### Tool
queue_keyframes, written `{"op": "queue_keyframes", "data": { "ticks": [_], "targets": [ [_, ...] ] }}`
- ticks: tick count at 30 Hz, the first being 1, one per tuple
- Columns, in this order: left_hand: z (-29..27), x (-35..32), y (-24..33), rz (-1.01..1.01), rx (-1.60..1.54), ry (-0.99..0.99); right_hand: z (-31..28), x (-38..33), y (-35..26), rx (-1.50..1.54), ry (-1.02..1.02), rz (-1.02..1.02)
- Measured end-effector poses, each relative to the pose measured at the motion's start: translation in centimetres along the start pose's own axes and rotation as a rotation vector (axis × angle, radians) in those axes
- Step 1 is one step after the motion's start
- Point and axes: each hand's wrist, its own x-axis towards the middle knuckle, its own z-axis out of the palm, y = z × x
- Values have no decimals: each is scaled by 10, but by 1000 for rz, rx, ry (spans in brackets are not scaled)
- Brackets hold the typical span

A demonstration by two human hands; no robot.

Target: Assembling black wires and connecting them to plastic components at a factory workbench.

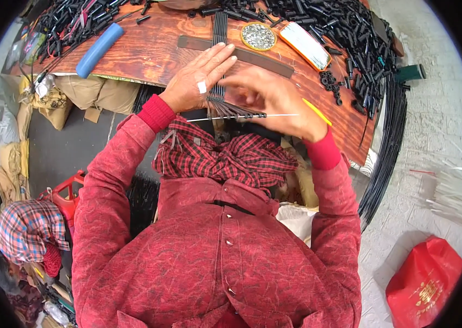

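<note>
Dark rods (220, 28), side by side, ends fanned along pale wire (281, 115)

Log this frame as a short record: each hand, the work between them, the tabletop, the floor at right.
Left hand: fingers extended, over a bundle of slim black rods
Right hand: motion-blurred, beside the bundle's near end; grip unclear
Work: rods fan out toward a thin, pale, straight rod
Reddish-brown wooden tabletop: dark-brown flat bar, round yellow-rimmed dish of small silvery pieces, blue cylinder
Floor: red bag
</note>
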Motion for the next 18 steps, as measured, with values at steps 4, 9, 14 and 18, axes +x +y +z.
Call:
{"op": "queue_keyframes", "data": {
  "ticks": [4, 9, 14, 18],
  "targets": [
    [-4, 4, 6, 10, -69, 15, 30, 0, -9, -79, 137, -131],
    [-9, 5, 5, 31, -139, -77, 65, 15, -3, -300, 245, -276],
    [-10, -4, 8, 48, -112, -83, 72, 19, -2, -281, 216, -342],
    [-15, 3, 5, 32, -155, -102, 63, 28, 1, -278, 202, -339]
  ]
}}
